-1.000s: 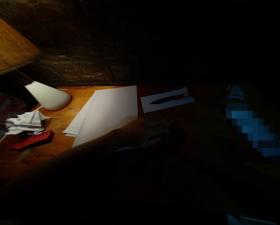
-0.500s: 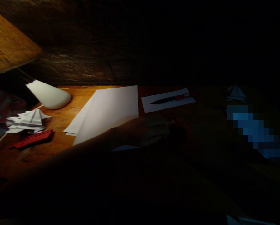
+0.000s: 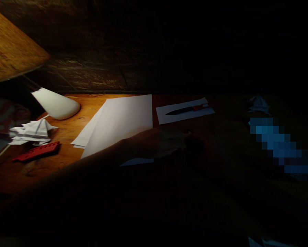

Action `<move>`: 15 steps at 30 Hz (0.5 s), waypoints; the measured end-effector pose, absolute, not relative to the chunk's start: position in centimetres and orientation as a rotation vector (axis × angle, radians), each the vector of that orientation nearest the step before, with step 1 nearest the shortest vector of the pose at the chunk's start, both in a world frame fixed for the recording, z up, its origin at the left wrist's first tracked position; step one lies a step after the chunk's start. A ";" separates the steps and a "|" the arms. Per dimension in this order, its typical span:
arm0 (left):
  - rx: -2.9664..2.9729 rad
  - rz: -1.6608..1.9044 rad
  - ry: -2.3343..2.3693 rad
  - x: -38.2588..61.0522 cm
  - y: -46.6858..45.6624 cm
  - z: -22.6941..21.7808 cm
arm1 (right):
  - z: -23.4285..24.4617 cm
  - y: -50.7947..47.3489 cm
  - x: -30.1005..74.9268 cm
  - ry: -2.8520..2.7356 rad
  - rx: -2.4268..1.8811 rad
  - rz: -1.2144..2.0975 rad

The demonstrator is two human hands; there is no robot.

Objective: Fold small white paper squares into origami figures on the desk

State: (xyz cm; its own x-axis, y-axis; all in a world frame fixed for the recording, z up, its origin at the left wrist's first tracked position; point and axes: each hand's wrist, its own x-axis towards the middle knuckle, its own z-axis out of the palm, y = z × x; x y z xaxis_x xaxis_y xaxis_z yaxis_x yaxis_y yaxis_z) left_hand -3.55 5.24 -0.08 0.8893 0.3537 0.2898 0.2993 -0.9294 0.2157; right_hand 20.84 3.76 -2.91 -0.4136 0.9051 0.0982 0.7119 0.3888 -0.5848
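Note:
My left forearm reaches in from the lower left, across the white sheets of paper (image 3: 128, 113) on the wooden table. It ends in my left hand (image 3: 170, 142), which lies in deep shadow just past the sheets' right edge. Its fingers are too dark to read, and so is anything in them. A dim reddish shape (image 3: 201, 145) beside it may be my right hand, but darkness hides its outline. Behind the hands, a knife (image 3: 182, 110) with a black blade and red handle rests on a smaller piece of white paper (image 3: 165, 118).
At the left stands a lamp with a white base (image 3: 57, 104) and a tan shade (image 3: 12, 48). Crumpled paper (image 3: 36, 132) and a red, slotted flat object (image 3: 36, 152) lie near it. Another folded paper (image 3: 258, 104) is at far right, beside a blurred-out bluish patch (image 3: 277, 140).
The view has shifted very slightly, so the items at left sit a little further right. My left hand stays in about the same place, and nothing on the table has visibly moved.

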 end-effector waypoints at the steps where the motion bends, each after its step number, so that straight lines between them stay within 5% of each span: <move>1: 2.894 0.491 0.506 -3.6 5.3 -0.2 | -3.1 3.8 20.9 -2.239 -1.386 0.676; 15: 2.945 0.491 0.594 -3.3 5.3 0.0 | -3.2 3.5 21.0 -2.206 -1.469 0.751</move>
State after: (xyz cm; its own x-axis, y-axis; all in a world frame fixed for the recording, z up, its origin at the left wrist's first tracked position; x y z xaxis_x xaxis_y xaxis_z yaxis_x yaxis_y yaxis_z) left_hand -3.33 5.30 -0.05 0.8722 0.3920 0.2926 0.3607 -0.9194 0.1568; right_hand 21.01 3.46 -3.17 -0.3784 0.9254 0.0225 0.7196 0.3094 -0.6216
